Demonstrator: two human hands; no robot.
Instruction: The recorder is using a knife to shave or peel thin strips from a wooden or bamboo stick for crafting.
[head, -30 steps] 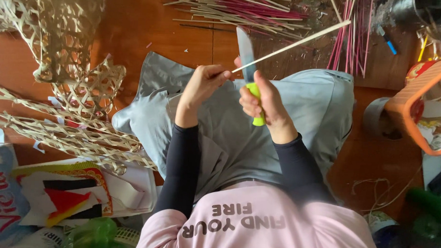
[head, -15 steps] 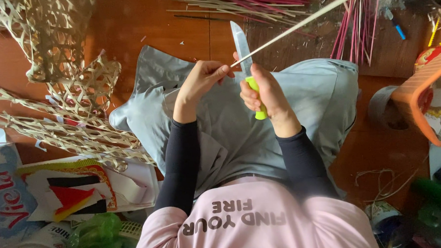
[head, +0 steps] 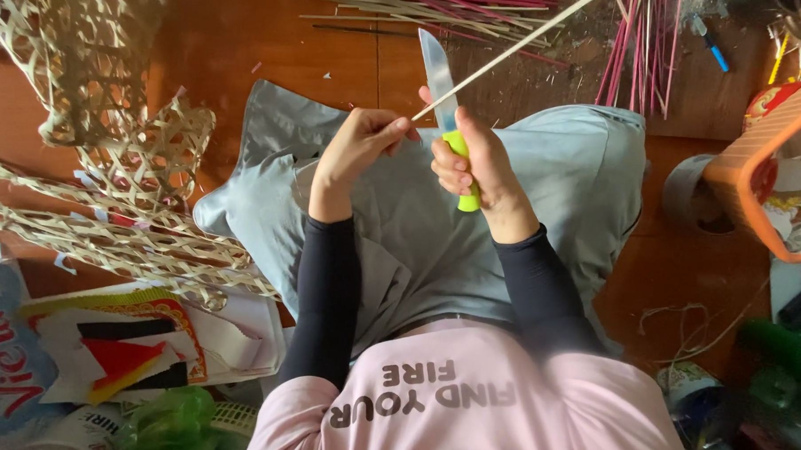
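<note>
A thin pale bamboo strip is pinched at its near end by the left hand, fingers closed tight on it, while the rest of the strip runs up and away to the far right over the floor. The right hand is clenched round the yellow-green handle of a knife, blade pointing away from the body and laid against the strip just beside the left fingertips. Both hands are held over a grey cloth spread across the lap.

For a clean shave, the blade is best kept at a shallow angle and pushed away from the body, with the strip drawn back steadily by the left hand. The left thumb is judged close to the edge, so it should be kept behind the blade. Even, light pressure is called for; a steep bite would likely split the strip.

Woven bamboo lattice pieces lie to the left, and bundles of red and pale sticks at the far side.
</note>
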